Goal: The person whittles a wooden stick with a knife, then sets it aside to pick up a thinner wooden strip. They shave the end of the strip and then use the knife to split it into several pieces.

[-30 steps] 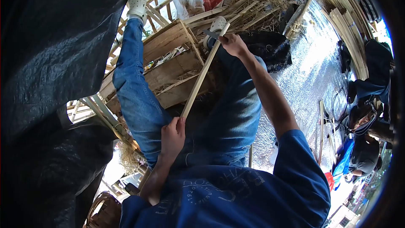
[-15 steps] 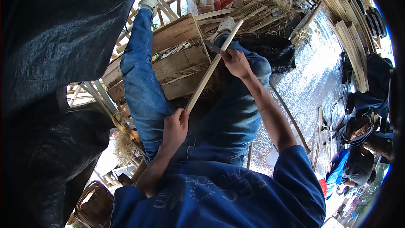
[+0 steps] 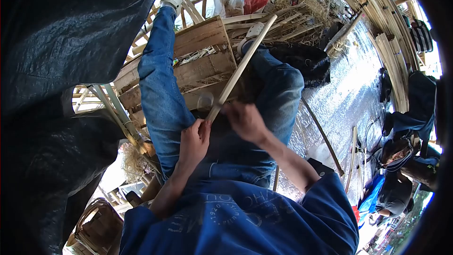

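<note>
A long pale strip of wood or bamboo (image 3: 241, 67) slants up and to the right between my legs. My left hand (image 3: 194, 142) pinches its lower end. Close to that end, my right hand (image 3: 246, 122) is closed round a knife, smeared by motion. The blurred blade (image 3: 218, 106) lies against the strip just above my left hand. The strip's far end points past my right shoe (image 3: 255, 30). Beneath the strip is a wooden crate (image 3: 203, 70) with shavings on it.
Split strips and fibres (image 3: 302, 7) are heaped beyond the crate. Long bundled strips (image 3: 394, 47) lie at the upper right, beside a shiny silver sheet (image 3: 344, 97). Black sheeting (image 3: 71, 42) hangs at the left. A person (image 3: 401, 191) is at the far right.
My right hand has moved down along the strip with the knife, from its upper half to near my left hand. My left hand still holds the lower end.
</note>
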`<state>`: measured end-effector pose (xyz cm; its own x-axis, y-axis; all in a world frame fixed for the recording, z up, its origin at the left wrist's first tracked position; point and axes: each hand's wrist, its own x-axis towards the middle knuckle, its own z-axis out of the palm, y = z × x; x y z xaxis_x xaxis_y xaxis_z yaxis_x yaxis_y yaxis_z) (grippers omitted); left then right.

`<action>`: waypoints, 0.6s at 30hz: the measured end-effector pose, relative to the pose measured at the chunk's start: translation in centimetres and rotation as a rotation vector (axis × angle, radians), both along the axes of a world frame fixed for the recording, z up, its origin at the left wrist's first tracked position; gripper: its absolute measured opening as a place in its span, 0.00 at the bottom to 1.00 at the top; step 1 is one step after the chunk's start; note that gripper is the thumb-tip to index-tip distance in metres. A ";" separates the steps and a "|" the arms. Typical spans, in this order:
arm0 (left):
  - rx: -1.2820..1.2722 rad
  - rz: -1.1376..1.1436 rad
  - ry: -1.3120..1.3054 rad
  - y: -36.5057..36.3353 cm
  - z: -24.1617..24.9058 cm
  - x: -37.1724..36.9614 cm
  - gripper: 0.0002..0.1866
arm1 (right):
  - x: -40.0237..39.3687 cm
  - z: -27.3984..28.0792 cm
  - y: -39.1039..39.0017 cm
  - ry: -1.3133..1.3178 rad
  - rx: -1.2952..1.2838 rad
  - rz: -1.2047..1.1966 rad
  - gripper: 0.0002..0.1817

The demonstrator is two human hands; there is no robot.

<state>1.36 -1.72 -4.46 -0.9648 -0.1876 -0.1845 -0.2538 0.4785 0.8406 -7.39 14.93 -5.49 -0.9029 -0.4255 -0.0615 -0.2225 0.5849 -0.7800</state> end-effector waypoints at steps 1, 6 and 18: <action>0.003 0.003 -0.003 0.0 0.0 0.2 0.16 | -1.4 -0.3 0.4 0.072 -0.019 -0.085 0.17; 0.120 -0.106 -0.172 -0.4 0.1 0.6 0.19 | -14.1 -0.8 4.6 0.082 0.216 -0.390 0.20; 0.137 -0.035 -0.207 -0.6 -0.2 0.3 0.20 | -19.2 -5.2 6.9 0.289 0.099 -0.338 0.19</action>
<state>1.67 -2.32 -4.67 -0.9091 -0.1144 -0.4007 -0.4130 0.3754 0.8298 -26.57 21.84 -10.74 -0.9762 -0.1083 0.1880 -0.2064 0.7308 -0.6506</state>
